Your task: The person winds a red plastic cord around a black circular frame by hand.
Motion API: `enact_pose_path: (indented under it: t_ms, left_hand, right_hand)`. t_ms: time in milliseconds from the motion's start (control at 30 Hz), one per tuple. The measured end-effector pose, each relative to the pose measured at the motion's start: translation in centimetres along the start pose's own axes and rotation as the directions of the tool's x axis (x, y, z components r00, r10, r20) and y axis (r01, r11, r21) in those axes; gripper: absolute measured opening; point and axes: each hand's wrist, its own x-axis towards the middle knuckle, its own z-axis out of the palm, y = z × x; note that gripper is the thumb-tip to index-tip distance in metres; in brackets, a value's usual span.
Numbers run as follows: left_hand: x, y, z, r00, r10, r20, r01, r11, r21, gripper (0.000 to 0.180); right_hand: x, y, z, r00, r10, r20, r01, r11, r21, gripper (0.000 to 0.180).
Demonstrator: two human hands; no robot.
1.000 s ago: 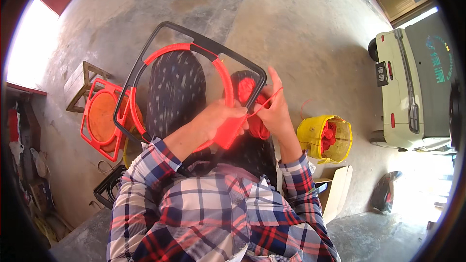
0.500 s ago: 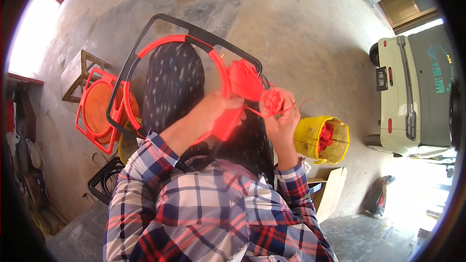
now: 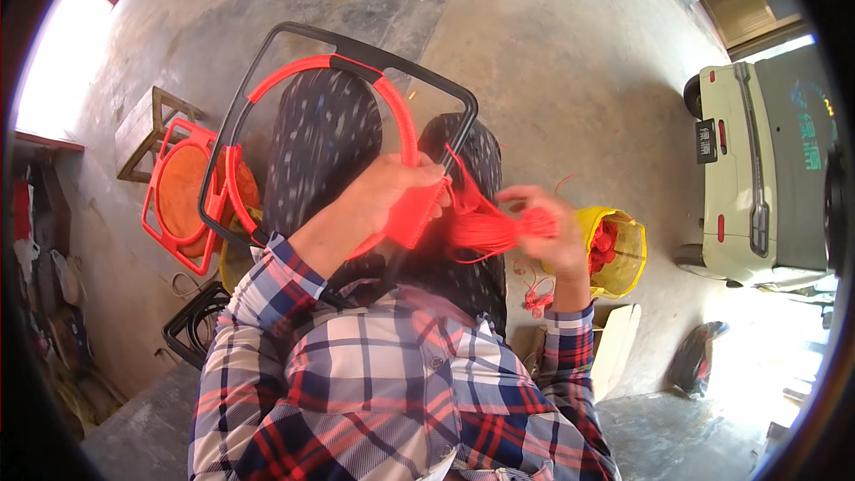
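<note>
Two bare hands are seen from above, held over two legs in dark patterned trousers. By the left hand point(image 3: 405, 185), one black frame point(image 3: 356, 43) with a red-wrapped ring is gripped at the ring's right side, fingers closed and thumb on top; one flat red piece point(image 3: 413, 221) is held just below that thumb. By the right hand point(image 3: 563, 236), which is blurred, one bundle of red cord point(image 3: 485, 230) is grasped at its right end, fingers curled around it; how firmly they are pressed cannot be told. The bundle is spread leftward from these fingers, and strands are drawn up to the frame's right side. Beyond the right hand, one yellow bucket point(image 3: 639, 258) is partly covered by it, with red material point(image 3: 606, 251) held inside. Loose red strands point(image 3: 537, 297) are scattered on the floor nearby. One cardboard box point(image 3: 614, 352) is placed closer to the body. To the left, one red frame point(image 3: 155, 185), one orange disc point(image 3: 183, 196) and one wooden stool point(image 3: 147, 138) are grouped. At far right, one pale vehicle point(image 3: 739, 196) is parked
</note>
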Motion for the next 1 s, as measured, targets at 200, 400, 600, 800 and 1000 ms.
enact_pose_path:
  t_ms: [200, 400, 600, 800, 1000]
  left_hand:
    - [-0.1, 0.1, -0.2, 0.999, -0.031, -0.017, 0.031, 0.999, -0.012, 0.016]
    - [-0.4, 1.0, 1.2, 0.994, -0.063, -0.093, 0.054, 0.993, -0.103, 0.016]
    - [0.6, 0.1, 0.2, 0.999, -0.031, -0.026, 0.029, 0.997, -0.073, 0.017]
    - [0.4, -0.4, 0.0, 0.994, 0.032, -0.108, -0.033, 0.999, -0.006, 0.025]
    - [0.4, -1.3, 0.3, 0.888, 0.445, -0.115, -0.436, 0.895, 0.095, 0.071]
  right_hand:
    - [-4.4, 2.7, -2.0, 0.979, 0.015, -0.204, 0.202, 0.096, 0.975, 0.021]
    - [-12.9, 9.0, 1.4, 0.857, 0.514, -0.044, -0.184, 0.383, 0.905, 0.023]
    - [-17.7, 22.4, -6.3, 0.871, 0.446, -0.207, 0.191, 0.082, 0.978, 0.029]
    - [-3.6, 9.3, -3.6, 0.832, 0.507, -0.226, 0.053, 0.333, 0.941, 0.025]
    - [7.7, -2.2, 1.7, 0.986, 0.02, -0.166, -0.109, 0.83, -0.546, 0.017]
